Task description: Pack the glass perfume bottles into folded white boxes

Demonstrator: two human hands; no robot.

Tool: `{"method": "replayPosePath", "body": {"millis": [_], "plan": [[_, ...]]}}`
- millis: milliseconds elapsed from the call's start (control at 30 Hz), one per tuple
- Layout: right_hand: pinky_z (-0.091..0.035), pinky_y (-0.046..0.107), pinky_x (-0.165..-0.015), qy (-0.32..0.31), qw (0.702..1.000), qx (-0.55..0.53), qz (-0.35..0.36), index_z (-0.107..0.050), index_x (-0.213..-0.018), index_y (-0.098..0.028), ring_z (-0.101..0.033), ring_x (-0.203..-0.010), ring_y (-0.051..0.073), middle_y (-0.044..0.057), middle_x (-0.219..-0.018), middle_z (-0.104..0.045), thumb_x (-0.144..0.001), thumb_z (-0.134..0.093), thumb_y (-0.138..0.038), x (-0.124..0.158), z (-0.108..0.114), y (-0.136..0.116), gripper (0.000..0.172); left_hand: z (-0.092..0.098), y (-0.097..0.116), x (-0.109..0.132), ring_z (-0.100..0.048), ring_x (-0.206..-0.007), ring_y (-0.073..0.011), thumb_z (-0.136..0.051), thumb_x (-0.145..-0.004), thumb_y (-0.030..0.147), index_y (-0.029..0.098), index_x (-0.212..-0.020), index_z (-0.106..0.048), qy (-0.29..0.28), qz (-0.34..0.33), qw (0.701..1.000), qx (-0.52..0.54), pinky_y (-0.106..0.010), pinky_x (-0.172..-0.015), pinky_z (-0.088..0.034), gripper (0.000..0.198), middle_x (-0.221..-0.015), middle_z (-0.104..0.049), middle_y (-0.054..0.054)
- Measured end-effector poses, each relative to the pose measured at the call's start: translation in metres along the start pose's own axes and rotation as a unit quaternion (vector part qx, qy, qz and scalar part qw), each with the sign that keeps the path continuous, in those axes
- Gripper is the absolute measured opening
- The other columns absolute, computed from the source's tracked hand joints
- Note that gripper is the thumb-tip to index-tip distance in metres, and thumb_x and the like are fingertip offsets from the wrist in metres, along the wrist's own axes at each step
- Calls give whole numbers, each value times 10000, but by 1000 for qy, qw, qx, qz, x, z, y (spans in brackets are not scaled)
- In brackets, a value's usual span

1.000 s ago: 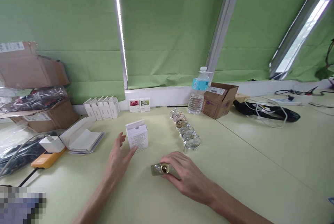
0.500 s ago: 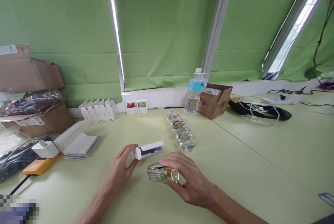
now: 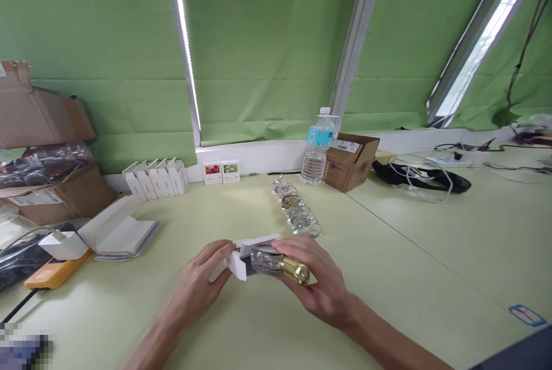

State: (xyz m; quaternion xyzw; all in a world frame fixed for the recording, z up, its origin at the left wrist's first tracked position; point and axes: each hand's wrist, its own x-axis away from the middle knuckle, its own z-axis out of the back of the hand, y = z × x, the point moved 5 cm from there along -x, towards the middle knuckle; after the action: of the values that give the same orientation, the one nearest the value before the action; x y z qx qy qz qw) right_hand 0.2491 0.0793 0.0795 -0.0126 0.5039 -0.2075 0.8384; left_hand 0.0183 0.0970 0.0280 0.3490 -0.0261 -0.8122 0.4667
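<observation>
My left hand (image 3: 207,275) pinches one end of a small white carton (image 3: 236,265), whose open side faces me and shows a dark inside. Held in my right hand (image 3: 317,278) is a clear glass perfume bottle (image 3: 265,261) with a gold cap (image 3: 296,271), lying on its side. The bottle's base is at the carton's opening; whether it is partly inside, I cannot tell. Beyond my hands, a row of similar glass bottles (image 3: 297,209) stretches back across the table.
Several white cartons (image 3: 155,179) stand at the back left, beside two small picture boxes (image 3: 221,172). A water bottle (image 3: 317,151) and an open cardboard box (image 3: 351,163) stand at the back. An open notebook (image 3: 123,235) and an orange power strip (image 3: 58,274) lie left; a cabled black item (image 3: 422,177) lies right.
My right hand has brought the perfume bottle up against the carton's open side. The carton has tilted and moved slightly right, and the view has shifted a little.
</observation>
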Motion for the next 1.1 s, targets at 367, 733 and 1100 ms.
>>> {"method": "replayPosePath", "body": {"millis": [367,733,1100], "plan": [[-547,365,-885,-68,997,17,15,-498,-1313,-214,-640,-1043,224,116,-1143,-653,-931,-549,-153,1,-14,-4,390,-3,0,-1,-636,-1108,-207,-522,-929,218,292,-1230,-556,-17,31,997,67,-337,-916,-551,312,-1249,-608,-71],[-522,398,-896,-96,995,-8,7,-513,-1277,-231,-615,-1041,236,104,-1141,-645,-908,-590,-123,0,-20,-4,392,-4,0,-1,-599,-1144,-214,-526,-916,186,296,-1210,-567,-33,43,992,110,-343,-957,-521,316,-1246,-601,-70],[-507,379,-901,-105,994,-3,-7,-553,-1231,-197,-607,-1026,237,109,-1120,-640,-912,-642,-208,-2,-19,-5,331,-3,1,-1,-597,-1152,-187,-552,-908,163,298,-1213,-576,-30,40,993,110,-295,-970,-502,334,-1244,-595,-47]]}}
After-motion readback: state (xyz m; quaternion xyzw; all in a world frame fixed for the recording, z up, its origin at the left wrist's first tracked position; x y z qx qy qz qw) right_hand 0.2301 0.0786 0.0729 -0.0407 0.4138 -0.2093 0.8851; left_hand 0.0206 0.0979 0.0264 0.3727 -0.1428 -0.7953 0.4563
